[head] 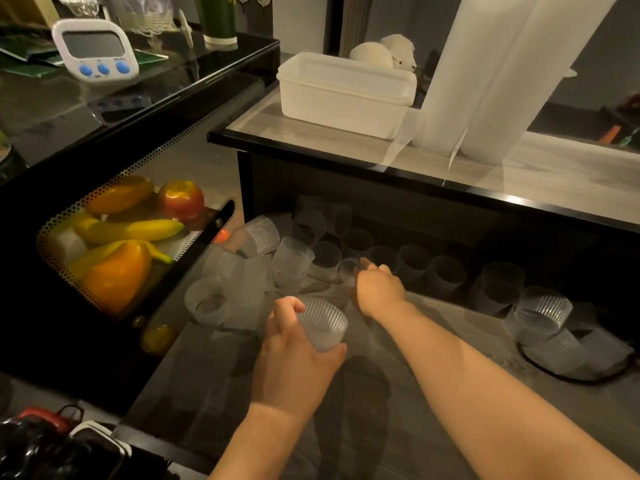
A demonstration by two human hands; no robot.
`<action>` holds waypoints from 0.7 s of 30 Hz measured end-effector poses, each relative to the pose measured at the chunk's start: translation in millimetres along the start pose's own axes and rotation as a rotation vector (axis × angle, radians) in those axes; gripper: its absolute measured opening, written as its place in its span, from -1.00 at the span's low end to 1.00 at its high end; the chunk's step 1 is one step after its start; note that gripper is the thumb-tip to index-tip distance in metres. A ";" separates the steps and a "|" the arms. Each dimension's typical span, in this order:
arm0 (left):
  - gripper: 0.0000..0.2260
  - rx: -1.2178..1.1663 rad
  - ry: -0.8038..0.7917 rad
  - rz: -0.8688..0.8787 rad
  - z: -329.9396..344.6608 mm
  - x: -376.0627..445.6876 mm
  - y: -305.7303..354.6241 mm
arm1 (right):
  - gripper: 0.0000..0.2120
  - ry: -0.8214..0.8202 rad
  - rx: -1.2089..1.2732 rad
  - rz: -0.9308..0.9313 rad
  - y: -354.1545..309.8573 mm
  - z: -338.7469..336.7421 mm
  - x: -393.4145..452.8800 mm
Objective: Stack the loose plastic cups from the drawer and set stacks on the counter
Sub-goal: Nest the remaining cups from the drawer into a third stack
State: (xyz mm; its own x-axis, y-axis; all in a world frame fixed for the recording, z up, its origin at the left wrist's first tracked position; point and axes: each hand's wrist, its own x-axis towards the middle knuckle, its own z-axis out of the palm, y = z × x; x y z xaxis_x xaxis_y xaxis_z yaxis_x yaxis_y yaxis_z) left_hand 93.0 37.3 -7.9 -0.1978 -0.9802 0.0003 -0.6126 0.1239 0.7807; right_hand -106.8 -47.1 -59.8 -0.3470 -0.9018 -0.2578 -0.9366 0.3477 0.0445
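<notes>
1. Drawer (398, 410) stands pulled out below the glass-topped counter (519, 168); its floor is grey wood grain.
2. Left hand (294, 358) grips a ribbed cup (323, 327) low over the drawer floor, fingers curled round the wall, thumb on the near side. The cup is tilted, mouth facing away from the person.
3. Right hand (377, 289) reaches further back into the drawer, well apart from the left. Fingers are bent over a small frosted cup (348, 271) and touch it; I cannot tell whether they actually close on it, as the spot is dim and blurred.
4. Loose cups (242, 282) lie heaped at the left side of the drawer, some on their sides, some upright. More cups (443, 275) stand in a row along the shadowed back.
5. Near the right edge, a ribbed cup pair (540, 317) lies tilted beside a black loop of cord (540, 368).
6. On the counter: two tall cup stacks (502, 74) stand side by side, touching, with a white lidded container (346, 95) just left of them.
7. Left of the drawer, a black mesh basket (104, 209) holds bananas, an apple and an orange pepper.
8. A white digital timer (95, 50) stands on the dark glass shelf above.
</notes>
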 end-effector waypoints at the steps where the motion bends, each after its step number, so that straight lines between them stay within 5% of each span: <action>1: -0.38 0.004 0.002 0.002 0.5 0.1 -0.5 | -0.46 0.035 -0.010 -0.014 1.9 -1.7 -1.8; 6: -0.36 -0.010 -0.026 0.002 4.1 -3.3 0.1 | -0.57 0.255 0.143 -0.037 22.4 -10.0 -12.2; 11: -0.26 -0.063 -0.045 0.034 6.2 -8.8 0.9 | -0.78 0.598 0.627 -0.013 38.9 -42.5 -45.2; 16: 0.01 -0.115 -0.065 0.048 7.7 -14.6 6.5 | -0.83 0.301 1.265 -0.200 44.8 -83.1 -90.9; 21: 0.11 -0.132 -0.076 0.053 9.7 -16.7 13.2 | -0.81 0.100 1.004 -0.336 34.9 -88.7 -105.7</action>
State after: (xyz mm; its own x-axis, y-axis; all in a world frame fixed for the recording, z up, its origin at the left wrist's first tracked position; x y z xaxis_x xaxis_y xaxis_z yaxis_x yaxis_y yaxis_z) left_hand 80.8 56.9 -3.7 -0.2876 -0.9578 -0.0002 -0.4948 0.1484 0.8563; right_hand -107.3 37.6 54.7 -0.1232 -0.9920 -0.0259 -0.5312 0.0880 -0.8427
